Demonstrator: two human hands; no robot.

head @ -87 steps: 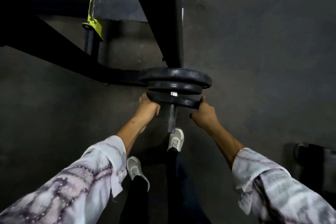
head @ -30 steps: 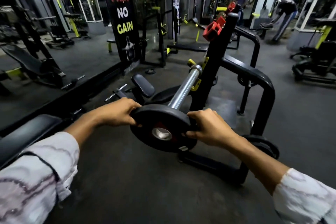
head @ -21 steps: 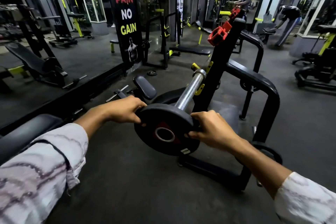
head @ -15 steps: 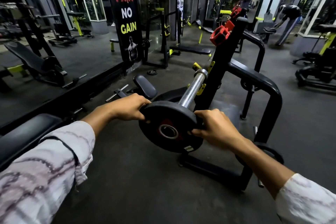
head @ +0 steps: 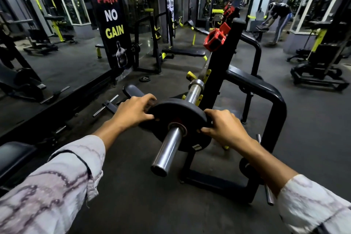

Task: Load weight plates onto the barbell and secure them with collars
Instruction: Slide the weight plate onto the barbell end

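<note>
A black weight plate (head: 178,112) sits on the chrome sleeve of the barbell (head: 168,151), about halfway along it, with the sleeve's free end poking toward me. My left hand (head: 133,111) grips the plate's left rim and my right hand (head: 223,126) grips its right rim. The bar rests on yellow hooks of a black rack (head: 222,74). A red collar (head: 216,39) hangs near the top of the rack's upright; a second red collar (head: 228,10) shows farther back.
A black curved rack frame (head: 273,104) with plate pegs stands to the right. A padded bench (head: 11,156) lies at my left. A small plate (head: 144,79) lies on the floor. A person (head: 279,19) bends over far right. Mirrors and a banner line the left wall.
Both hands lifted a plate from the floor-level peg, brought it to the bar's end and slid it onto the sleeve; the sleeve end now sticks out through the plate's hole.
</note>
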